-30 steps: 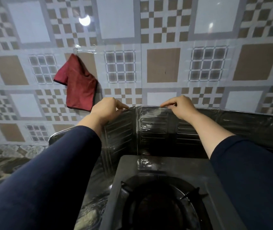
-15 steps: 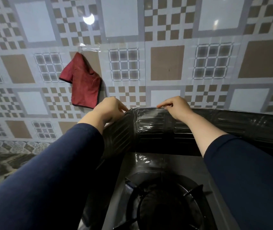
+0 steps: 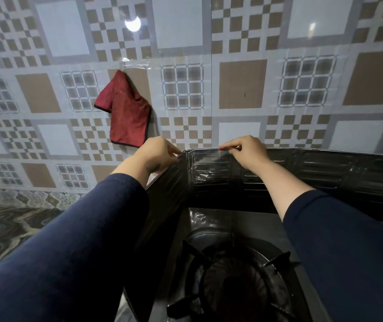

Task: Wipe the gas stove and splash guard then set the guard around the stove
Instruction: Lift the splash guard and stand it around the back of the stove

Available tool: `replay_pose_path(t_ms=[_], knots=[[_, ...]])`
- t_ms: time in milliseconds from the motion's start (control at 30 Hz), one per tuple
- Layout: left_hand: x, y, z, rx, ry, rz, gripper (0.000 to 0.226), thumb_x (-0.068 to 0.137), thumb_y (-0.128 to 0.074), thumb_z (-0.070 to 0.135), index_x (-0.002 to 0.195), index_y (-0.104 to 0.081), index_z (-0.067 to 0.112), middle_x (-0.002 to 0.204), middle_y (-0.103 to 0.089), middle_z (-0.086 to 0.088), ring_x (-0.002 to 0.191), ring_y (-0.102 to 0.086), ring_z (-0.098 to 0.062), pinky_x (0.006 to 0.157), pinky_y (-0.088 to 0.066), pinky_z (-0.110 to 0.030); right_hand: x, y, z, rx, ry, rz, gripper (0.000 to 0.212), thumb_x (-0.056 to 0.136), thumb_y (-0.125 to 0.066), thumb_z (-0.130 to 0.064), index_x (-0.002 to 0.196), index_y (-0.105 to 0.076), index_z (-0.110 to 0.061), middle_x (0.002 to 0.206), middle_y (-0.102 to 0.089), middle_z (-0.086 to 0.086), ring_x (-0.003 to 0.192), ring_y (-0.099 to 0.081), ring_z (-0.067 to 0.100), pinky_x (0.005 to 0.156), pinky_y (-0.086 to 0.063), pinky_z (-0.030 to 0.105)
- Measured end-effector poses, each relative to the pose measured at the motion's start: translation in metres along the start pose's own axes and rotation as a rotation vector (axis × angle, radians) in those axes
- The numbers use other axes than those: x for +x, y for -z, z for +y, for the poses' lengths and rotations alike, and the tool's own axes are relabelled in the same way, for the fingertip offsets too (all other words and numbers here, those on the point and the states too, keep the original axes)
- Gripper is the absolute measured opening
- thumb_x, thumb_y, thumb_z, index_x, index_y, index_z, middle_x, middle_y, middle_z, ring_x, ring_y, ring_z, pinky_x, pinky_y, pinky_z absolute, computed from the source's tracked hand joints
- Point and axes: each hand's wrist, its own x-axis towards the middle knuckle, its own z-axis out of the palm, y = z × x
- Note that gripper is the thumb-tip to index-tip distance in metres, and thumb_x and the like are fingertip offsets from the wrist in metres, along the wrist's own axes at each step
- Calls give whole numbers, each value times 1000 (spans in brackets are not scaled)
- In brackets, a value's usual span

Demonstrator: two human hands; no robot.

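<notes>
The dark, embossed metal splash guard (image 3: 325, 173) stands upright behind and to the left of the gas stove (image 3: 211, 224), folded at a corner near my left hand. My left hand (image 3: 155, 154) pinches the guard's top edge at that fold. My right hand (image 3: 246, 151) pinches the top edge of the back panel a little to the right. The stove's black burner grate (image 3: 237, 287) lies low in the middle, between my dark-blue sleeves. The guard's left panel is mostly hidden by my left arm.
A red cloth (image 3: 127, 117) hangs from a hook on the tiled wall (image 3: 244, 84), just above left of my left hand. A marbled countertop (image 3: 4, 226) stretches to the left of the stove. The guard's back panel runs off to the right edge.
Both hands keep their hold on the guard's top edge. The guard's left panel has swung in closer to the stove's side, and the view has shifted slightly downward.
</notes>
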Motion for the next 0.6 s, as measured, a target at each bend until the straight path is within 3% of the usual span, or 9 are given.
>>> replay_pose_path(t_ms=[133, 367, 600], knots=[[-1, 0, -2, -18, 9, 3, 30, 86, -65, 15, 116, -68, 17, 111, -72, -5, 81, -59, -13, 74, -45, -24, -1, -2, -2, -16, 8, 18, 28, 91, -58, -11, 100, -74, -33, 114, -71, -3, 107, -62, 23, 93, -49, 40], [0, -4, 0, -16, -2, 28, 27, 86, -65, 19, 112, -70, 16, 111, -72, -6, 99, -65, -19, 90, -49, -28, -1, -3, -1, -37, 22, 17, 30, 92, -56, -9, 101, -74, -32, 116, -71, -2, 107, -61, 22, 94, -48, 42], [-1, -2, 2, -66, 33, 7, 22, 82, -68, 31, 102, -72, 23, 96, -75, -1, 92, -67, -16, 90, -53, -36, -1, 0, 3, -90, 34, 8, 29, 91, -57, -11, 105, -72, -32, 118, -69, -3, 109, -60, 22, 94, -47, 37]])
